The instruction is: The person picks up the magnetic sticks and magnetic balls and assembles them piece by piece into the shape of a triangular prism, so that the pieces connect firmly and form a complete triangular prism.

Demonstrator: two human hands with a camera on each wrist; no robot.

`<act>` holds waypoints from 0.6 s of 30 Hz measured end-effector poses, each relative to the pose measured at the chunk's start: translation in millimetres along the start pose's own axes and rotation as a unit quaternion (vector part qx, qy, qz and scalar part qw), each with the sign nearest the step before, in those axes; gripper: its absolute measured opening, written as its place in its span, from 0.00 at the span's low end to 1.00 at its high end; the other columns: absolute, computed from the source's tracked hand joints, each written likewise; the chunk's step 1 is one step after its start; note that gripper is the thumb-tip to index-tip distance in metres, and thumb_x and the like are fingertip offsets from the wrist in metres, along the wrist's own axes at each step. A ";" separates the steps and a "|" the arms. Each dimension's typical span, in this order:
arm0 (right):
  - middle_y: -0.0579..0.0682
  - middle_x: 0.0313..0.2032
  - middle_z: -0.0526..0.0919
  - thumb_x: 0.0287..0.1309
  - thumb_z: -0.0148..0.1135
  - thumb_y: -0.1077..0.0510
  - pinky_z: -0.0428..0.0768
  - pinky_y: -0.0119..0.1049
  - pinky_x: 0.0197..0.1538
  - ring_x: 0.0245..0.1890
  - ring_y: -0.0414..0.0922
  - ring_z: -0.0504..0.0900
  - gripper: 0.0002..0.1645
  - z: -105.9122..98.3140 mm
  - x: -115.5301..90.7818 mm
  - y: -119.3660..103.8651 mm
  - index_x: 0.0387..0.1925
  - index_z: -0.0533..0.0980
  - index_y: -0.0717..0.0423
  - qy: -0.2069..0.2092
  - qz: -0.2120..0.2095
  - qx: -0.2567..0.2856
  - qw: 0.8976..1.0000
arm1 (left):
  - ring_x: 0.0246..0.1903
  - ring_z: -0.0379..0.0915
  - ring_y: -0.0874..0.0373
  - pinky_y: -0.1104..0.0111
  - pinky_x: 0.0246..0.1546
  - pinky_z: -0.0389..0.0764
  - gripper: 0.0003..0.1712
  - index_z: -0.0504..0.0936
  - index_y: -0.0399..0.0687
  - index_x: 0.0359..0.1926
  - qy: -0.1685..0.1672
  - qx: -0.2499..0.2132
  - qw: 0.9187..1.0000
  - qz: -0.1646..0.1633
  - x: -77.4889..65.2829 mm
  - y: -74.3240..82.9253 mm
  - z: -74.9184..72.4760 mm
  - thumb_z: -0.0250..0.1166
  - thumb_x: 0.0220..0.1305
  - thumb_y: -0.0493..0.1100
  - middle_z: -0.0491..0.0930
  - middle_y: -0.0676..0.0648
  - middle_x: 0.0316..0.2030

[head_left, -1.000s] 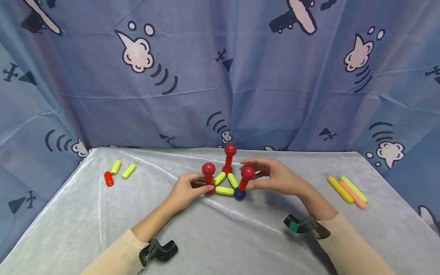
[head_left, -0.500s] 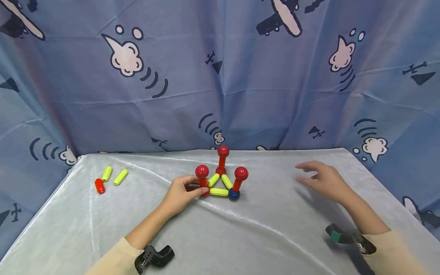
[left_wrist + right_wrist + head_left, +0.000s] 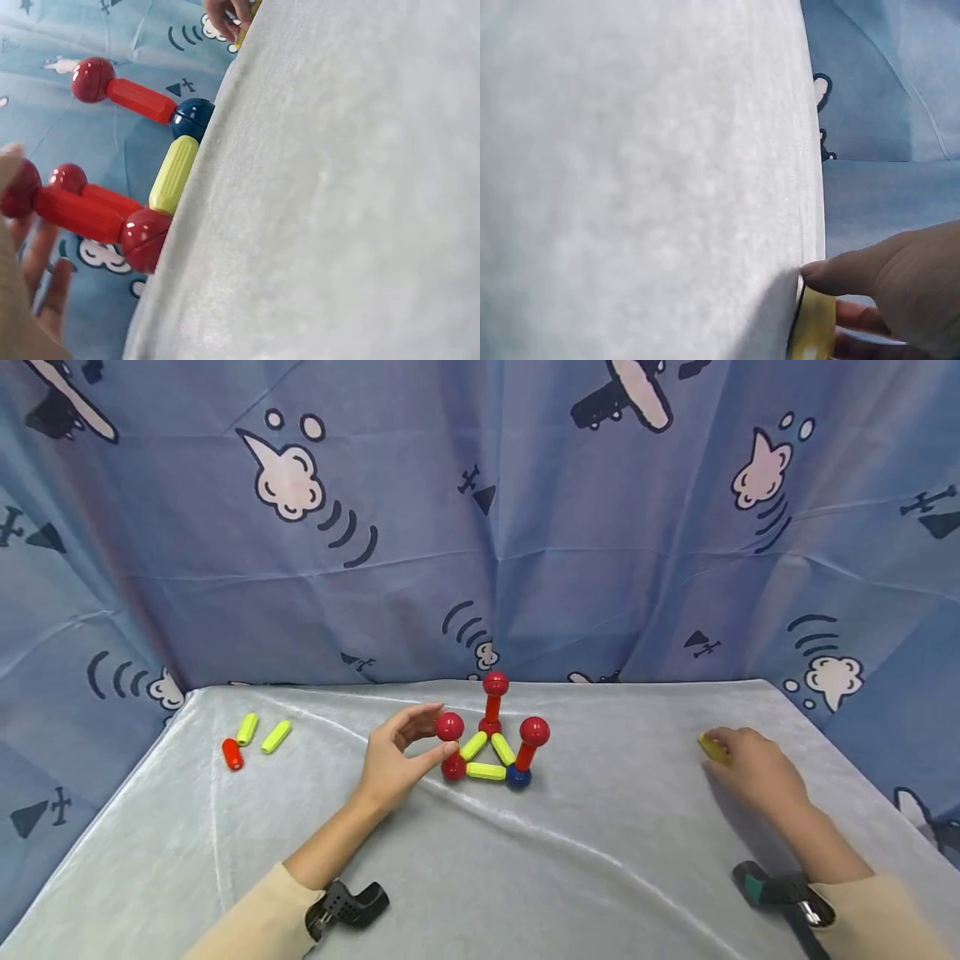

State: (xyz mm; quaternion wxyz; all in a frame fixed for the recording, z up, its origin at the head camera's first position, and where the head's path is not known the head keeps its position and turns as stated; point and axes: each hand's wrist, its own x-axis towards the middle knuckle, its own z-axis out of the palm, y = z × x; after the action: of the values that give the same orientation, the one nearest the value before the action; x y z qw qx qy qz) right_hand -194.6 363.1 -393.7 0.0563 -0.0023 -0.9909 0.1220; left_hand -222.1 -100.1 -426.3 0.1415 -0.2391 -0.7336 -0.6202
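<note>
A figure of toy building rods and balls stands mid-table. Its triangular base has lime-yellow rods (image 3: 486, 771) between two red balls and a blue ball (image 3: 518, 777). From each corner rises a red rod (image 3: 141, 100) topped by a red ball (image 3: 535, 732). My left hand (image 3: 397, 764) surrounds the left post's top red ball (image 3: 449, 727), thumb in front and fingers spread behind it. In the left wrist view those fingers (image 3: 52, 289) look loose, apart from the ball. Far to the right, my right hand (image 3: 761, 772) pinches a yellow rod (image 3: 815, 326) between thumb and fingers.
At the table's left lie two short lime rods (image 3: 276, 737) and a short red rod (image 3: 232, 754). A grey-white cloth (image 3: 585, 893) covers the table. Behind it hangs a blue patterned curtain (image 3: 420, 468). Other rods at the right are hidden behind my right hand.
My right hand has left the right-hand post, moved far right and taken hold of the yellow rod. My left hand has risen from the left base ball to the top ball, its fingers spreading.
</note>
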 end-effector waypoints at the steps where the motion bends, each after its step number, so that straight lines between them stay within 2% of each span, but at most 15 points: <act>1: 0.76 0.45 0.81 0.57 0.66 0.63 0.79 0.60 0.40 0.40 0.66 0.82 0.25 1.3 0.7 -1.0 0.55 0.75 0.73 -0.004 -0.001 -0.002 1.000 | 0.47 0.85 0.58 0.66 0.56 0.83 0.28 0.80 0.40 0.60 0.012 -0.006 1.000 0.015 0.5 2.1 0.1 0.75 0.57 0.35 0.86 0.41 0.52; 3: 0.75 0.45 0.82 0.58 0.64 0.65 0.80 0.61 0.41 0.42 0.68 0.83 0.24 3.6 2.2 -3.6 0.56 0.75 0.73 -0.013 -0.001 -0.001 1.000 | 0.46 0.85 0.61 0.71 0.55 0.83 0.27 0.80 0.40 0.59 0.025 -0.010 0.999 0.033 0.9 5.6 0.1 0.74 0.58 0.34 0.86 0.41 0.53; 6: 0.75 0.47 0.82 0.60 0.62 0.65 0.81 0.62 0.43 0.45 0.69 0.83 0.24 3.8 4.0 -11.2 0.58 0.74 0.70 -0.015 -0.015 0.018 1.000 | 0.45 0.84 0.65 0.73 0.53 0.83 0.22 0.83 0.41 0.57 0.030 -0.006 0.999 0.039 1.2 7.5 0.3 0.73 0.60 0.34 0.86 0.41 0.52; 10: 0.71 0.51 0.83 0.64 0.63 0.63 0.83 0.61 0.46 0.47 0.67 0.84 0.26 -8.5 1.4 -40.8 0.63 0.74 0.63 0.009 -0.065 0.089 0.994 | 0.46 0.83 0.64 0.71 0.50 0.85 0.18 0.85 0.41 0.53 0.028 -0.009 0.999 0.033 2.4 8.9 0.8 0.72 0.61 0.35 0.87 0.40 0.50; 14: 0.66 0.58 0.81 0.69 0.62 0.58 0.87 0.53 0.48 0.54 0.63 0.83 0.31 -32.0 -3.8 -94.1 0.71 0.69 0.51 0.007 -0.112 0.178 0.978 | 0.46 0.84 0.63 0.72 0.47 0.86 0.18 0.86 0.42 0.53 0.027 -0.011 0.999 0.027 3.3 10.1 1.5 0.72 0.61 0.35 0.87 0.41 0.49; 18: 0.60 0.58 0.80 0.69 0.62 0.59 0.86 0.31 0.49 0.54 0.57 0.83 0.31 -49.0 -1.8 -151.2 0.71 0.69 0.45 0.017 -0.155 0.268 0.951 | 0.47 0.84 0.62 0.72 0.46 0.86 0.18 0.86 0.43 0.53 0.024 -0.008 0.999 0.024 3.5 10.3 1.5 0.72 0.61 0.36 0.87 0.42 0.50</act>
State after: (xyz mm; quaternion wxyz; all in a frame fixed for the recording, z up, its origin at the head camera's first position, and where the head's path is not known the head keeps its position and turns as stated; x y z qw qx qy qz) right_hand -185.9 228.2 -310.1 0.0901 0.1649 -0.9086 0.3730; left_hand -219.5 -96.8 -416.2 0.1720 -0.2431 -0.7193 -0.6276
